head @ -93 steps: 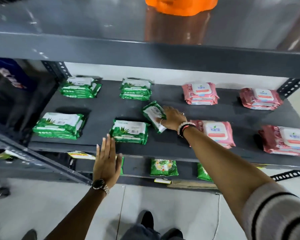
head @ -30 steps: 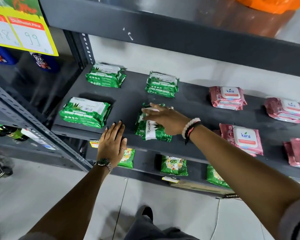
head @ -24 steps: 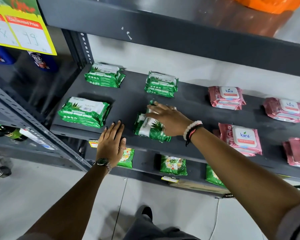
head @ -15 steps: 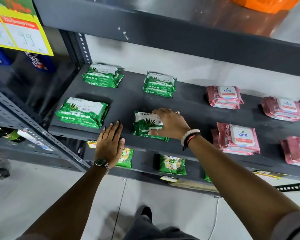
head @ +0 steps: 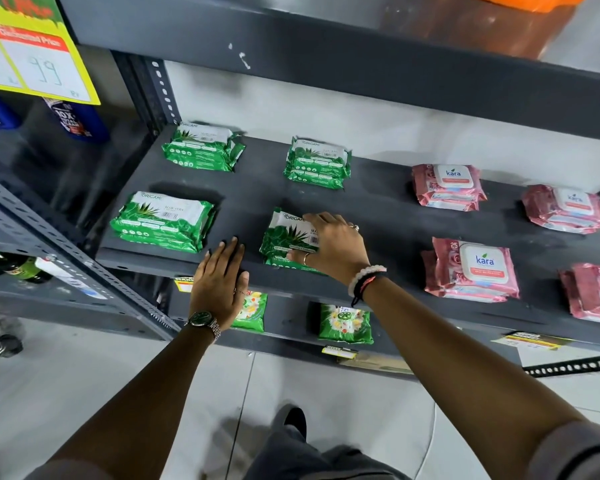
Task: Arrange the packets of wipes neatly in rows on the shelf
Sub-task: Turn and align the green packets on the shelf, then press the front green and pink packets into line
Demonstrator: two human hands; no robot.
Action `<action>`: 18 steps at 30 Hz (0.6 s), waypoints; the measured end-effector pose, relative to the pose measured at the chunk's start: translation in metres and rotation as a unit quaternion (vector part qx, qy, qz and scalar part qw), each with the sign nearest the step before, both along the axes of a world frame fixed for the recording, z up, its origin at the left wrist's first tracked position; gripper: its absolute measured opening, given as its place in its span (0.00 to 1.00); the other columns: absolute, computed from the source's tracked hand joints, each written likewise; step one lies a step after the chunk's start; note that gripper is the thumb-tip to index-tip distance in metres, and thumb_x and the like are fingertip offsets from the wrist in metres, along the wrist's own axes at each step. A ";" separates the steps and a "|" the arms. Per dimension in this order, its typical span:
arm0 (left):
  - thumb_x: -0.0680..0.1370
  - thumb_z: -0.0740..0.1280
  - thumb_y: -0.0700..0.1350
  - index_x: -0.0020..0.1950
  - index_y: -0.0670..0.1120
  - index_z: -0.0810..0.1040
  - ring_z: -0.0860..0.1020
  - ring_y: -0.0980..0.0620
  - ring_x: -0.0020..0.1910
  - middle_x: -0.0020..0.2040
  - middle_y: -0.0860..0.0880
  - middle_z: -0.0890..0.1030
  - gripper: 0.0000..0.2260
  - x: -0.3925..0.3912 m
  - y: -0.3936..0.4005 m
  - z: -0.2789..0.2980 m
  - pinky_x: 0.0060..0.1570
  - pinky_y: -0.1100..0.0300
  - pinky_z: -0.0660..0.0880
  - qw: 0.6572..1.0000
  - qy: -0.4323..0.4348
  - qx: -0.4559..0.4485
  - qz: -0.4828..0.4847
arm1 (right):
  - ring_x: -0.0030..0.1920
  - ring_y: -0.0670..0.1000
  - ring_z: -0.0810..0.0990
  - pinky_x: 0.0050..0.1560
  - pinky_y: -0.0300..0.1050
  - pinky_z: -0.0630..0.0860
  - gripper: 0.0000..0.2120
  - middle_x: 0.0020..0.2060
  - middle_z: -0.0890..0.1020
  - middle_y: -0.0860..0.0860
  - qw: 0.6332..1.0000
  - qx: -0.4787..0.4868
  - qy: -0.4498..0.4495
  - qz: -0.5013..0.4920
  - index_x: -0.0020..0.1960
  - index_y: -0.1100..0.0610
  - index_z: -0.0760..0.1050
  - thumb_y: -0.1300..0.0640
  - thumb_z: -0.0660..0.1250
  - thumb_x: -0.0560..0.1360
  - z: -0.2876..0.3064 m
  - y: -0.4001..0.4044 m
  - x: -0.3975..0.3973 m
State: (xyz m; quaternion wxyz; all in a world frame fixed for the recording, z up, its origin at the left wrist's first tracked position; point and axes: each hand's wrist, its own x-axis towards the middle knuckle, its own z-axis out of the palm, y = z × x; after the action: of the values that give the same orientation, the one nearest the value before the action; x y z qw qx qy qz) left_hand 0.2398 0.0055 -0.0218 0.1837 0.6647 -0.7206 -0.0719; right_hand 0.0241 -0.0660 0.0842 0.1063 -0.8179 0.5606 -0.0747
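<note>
Your right hand [head: 333, 249] reaches forward, palm down, fingers spread flat over the green wipes packet [head: 286, 239] at the front of the shelf [head: 378, 209]; its grip is apart, pressing rather than clasping. Your left hand [head: 219, 284] lies flat on the shelf's front edge just left of that packet, fingers extended together, holding nothing.

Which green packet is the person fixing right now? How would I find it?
Look at the grey shelf holding green and pink packets. In its front row, find the second green packet from the left. Only it has a hand, the right hand, lying on it.
</note>
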 end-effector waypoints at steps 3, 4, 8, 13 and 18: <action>0.80 0.50 0.51 0.72 0.40 0.67 0.65 0.41 0.71 0.73 0.43 0.66 0.24 0.000 -0.001 -0.001 0.68 0.42 0.61 1.000 0.021 -0.007 -0.006 | 0.68 0.57 0.69 0.69 0.56 0.66 0.42 0.68 0.72 0.54 1.000 0.012 -0.009 0.015 0.73 0.55 0.61 0.33 0.66 0.68 0.001 0.000 -0.004; 0.80 0.50 0.51 0.72 0.40 0.67 0.65 0.41 0.71 0.73 0.42 0.66 0.25 0.000 0.000 -0.001 0.68 0.41 0.62 0.999 0.045 -0.016 0.000 | 0.69 0.57 0.68 0.70 0.56 0.64 0.42 0.69 0.71 0.54 1.000 0.013 -0.017 0.016 0.74 0.56 0.59 0.32 0.64 0.69 0.003 0.000 -0.008; 0.81 0.52 0.50 0.72 0.39 0.66 0.62 0.42 0.72 0.73 0.40 0.67 0.23 -0.016 -0.006 0.023 0.67 0.38 0.62 0.977 0.175 -0.104 0.068 | 0.71 0.58 0.67 0.73 0.57 0.61 0.33 0.71 0.69 0.56 0.996 -0.031 -0.074 -0.046 0.73 0.57 0.60 0.38 0.59 0.76 0.012 0.001 -0.051; 0.81 0.53 0.50 0.73 0.39 0.65 0.56 0.42 0.75 0.75 0.41 0.62 0.24 -0.071 -0.039 0.077 0.73 0.46 0.50 0.980 0.117 -0.152 -0.047 | 0.64 0.62 0.73 0.65 0.57 0.70 0.28 0.64 0.76 0.59 0.974 -0.094 -0.093 -0.186 0.67 0.58 0.69 0.40 0.54 0.76 0.017 0.001 -0.148; 0.80 0.49 0.56 0.74 0.39 0.62 0.58 0.42 0.74 0.75 0.42 0.63 0.28 -0.107 -0.085 0.082 0.73 0.44 0.49 0.984 -0.024 -0.070 -0.165 | 0.68 0.61 0.71 0.70 0.60 0.65 0.32 0.66 0.75 0.60 0.966 -0.082 -0.026 -0.243 0.66 0.60 0.70 0.39 0.48 0.74 0.010 -0.001 -0.217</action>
State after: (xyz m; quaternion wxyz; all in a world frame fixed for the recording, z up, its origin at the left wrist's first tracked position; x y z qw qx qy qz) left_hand 0.1329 -0.0797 0.0606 0.1984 0.5240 -0.8275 -0.0343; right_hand -0.1928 -0.0666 0.0944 0.0322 -0.6612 0.7313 -0.1646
